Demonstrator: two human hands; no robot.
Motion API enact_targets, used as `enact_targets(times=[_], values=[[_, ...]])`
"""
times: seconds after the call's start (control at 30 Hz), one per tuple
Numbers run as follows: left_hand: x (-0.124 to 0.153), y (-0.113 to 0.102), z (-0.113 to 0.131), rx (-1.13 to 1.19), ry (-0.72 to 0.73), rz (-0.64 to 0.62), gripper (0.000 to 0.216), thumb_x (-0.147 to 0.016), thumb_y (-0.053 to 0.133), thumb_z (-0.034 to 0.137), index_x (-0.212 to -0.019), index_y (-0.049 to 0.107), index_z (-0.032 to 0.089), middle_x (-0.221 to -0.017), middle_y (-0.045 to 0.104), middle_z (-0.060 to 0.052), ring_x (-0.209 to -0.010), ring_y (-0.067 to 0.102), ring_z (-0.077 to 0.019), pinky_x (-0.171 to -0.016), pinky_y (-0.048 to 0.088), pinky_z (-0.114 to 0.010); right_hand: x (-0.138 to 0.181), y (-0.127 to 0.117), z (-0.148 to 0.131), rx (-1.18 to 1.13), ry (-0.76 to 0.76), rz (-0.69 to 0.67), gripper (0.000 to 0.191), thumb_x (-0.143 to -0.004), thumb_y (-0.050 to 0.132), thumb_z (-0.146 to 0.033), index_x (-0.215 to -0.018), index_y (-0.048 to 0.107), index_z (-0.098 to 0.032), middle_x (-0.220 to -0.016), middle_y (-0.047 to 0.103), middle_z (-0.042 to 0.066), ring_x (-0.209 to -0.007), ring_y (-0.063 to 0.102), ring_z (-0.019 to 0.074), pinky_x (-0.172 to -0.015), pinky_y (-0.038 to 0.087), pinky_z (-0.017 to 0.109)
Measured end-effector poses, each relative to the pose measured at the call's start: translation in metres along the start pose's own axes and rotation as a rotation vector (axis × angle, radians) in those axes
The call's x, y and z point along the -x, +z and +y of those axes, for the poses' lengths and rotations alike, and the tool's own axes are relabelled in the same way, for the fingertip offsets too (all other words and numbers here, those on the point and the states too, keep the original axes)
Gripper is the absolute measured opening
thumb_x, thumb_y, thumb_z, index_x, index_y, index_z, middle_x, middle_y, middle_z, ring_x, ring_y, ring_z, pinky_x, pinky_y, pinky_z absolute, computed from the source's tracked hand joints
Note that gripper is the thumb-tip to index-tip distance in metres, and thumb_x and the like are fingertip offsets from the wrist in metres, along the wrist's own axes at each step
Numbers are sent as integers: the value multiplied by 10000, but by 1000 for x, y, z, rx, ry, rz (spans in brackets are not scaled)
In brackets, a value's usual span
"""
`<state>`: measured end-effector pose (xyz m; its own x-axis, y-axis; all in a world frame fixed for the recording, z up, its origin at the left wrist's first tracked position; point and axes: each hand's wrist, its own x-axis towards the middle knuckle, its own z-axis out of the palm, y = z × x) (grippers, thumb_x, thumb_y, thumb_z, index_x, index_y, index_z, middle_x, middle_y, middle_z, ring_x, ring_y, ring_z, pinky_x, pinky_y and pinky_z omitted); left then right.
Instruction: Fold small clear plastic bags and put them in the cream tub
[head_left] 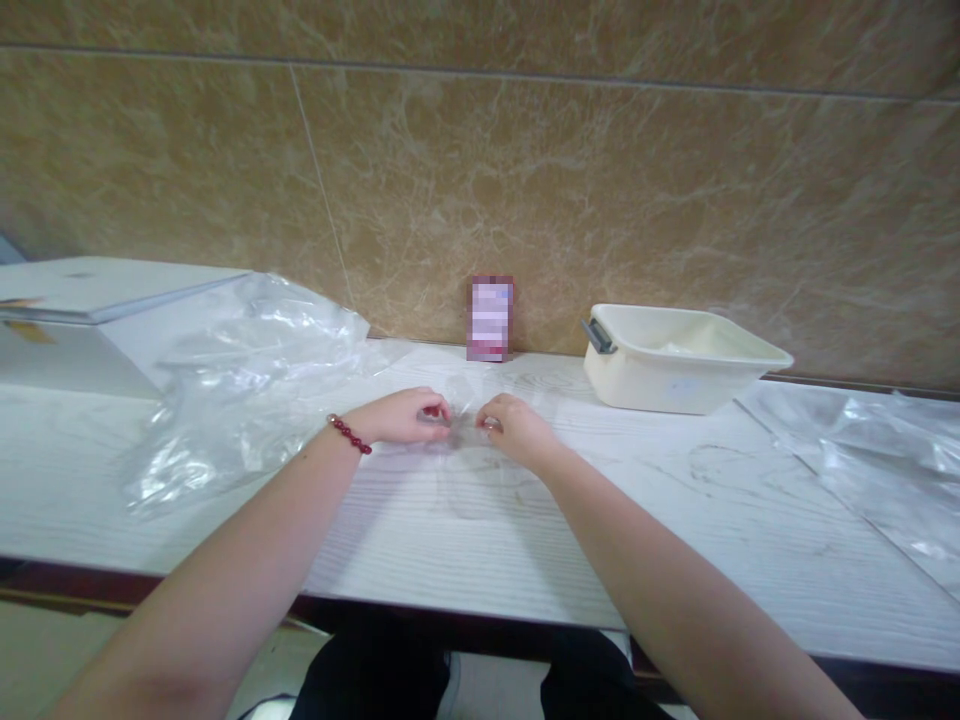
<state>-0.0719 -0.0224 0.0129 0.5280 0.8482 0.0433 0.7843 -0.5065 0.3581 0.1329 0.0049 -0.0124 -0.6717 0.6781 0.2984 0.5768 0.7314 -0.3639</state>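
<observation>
Okay, so going left to right: on the far left is a white, lidded, flat-sided box point(139, 345), with a big crumpled clear plastic bag point(255, 370) bunched against it. I'd keep that bag well away from the working spot, since clear on clear gets confusing fast.

Next comes the left hand point(409, 415), fingers curled and thumb close in, seemingly pinching the thin, see-through plastic piece point(472, 480). That piece is between the hands, just above or on the white wood-grain tabletop point(675, 520); can't tell which.

Then the right hand point(517, 430), also in a narrow pinch, apparently on the same plastic. Honestly, I'd use light fingertips and even tension, because film like this probably creases or slips easily.

Further right, a cream plastic tub point(660, 385) with a grey handle, then more loose clear sheeting point(885, 460).
</observation>
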Motion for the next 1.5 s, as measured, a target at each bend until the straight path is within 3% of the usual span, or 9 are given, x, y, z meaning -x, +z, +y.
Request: enact_targets(times=[0.2,0.43,0.67,1.07,1.23,1.37,1.5], values=[[-1,2,-6,-51,58,-29,442,-660,494,489,-1008,524,219,-1037,499,-39,-971,443,-161,-853,309,-261,4,-4,0,6,78,-49,212,-689,472,-116,-809,624,-202,-790,488,33,-697,470,90,-701,351,200],[0,12,6,-63,1,-2,650,-563,520,590,-1055,450,172,-1057,469,-67,-983,426,-185,-843,328,-275,6,-6,4,-9,99,-60,220,-679,476,-127,-795,643,-210,-771,492,30,-656,465,82,-677,350,190],[-1,7,0,-55,81,-90,476,-731,374,528,-1096,491,245,-1149,443,-41,-1061,393,-157,-912,264,-261,5,-6,8,-24,99,-70,241,-666,466,-129,-787,652,-223,-731,510,21,-622,470,76,-651,359,179],[0,13,-4,-184,-42,-205,578,-685,326,629,-1195,354,360,-1373,136,7,-1221,161,-235,-964,153,-343,3,-4,15,3,101,-99,276,-650,447,-116,-784,657,-236,-674,548,6,-607,476,86,-606,357,178],[0,14,-3,-205,-105,-273,631,-660,316,660,-1224,278,380,-1382,34,15,-1234,66,-285,-964,119,-395,3,-7,17,23,142,-100,284,-670,434,-117,-809,654,-231,-704,554,15,-624,485,91,-628,364,186],[1,13,-3,-215,-132,-303,639,-658,315,663,-1232,251,388,-1377,-9,19,-1234,30,-298,-961,107,-410,5,-13,14,48,175,-46,321,-693,387,-75,-841,639,-211,-829,553,40,-755,499,108,-716,356,203],[1,14,-4,-190,-129,-286,644,-649,336,661,-1227,263,388,-1377,11,5,-1232,35,-306,-957,116,-415,7,-15,5,74,92,7,293,-736,403,-119,-908,618,-220,-880,530,47,-843,470,121,-805,313,236]])
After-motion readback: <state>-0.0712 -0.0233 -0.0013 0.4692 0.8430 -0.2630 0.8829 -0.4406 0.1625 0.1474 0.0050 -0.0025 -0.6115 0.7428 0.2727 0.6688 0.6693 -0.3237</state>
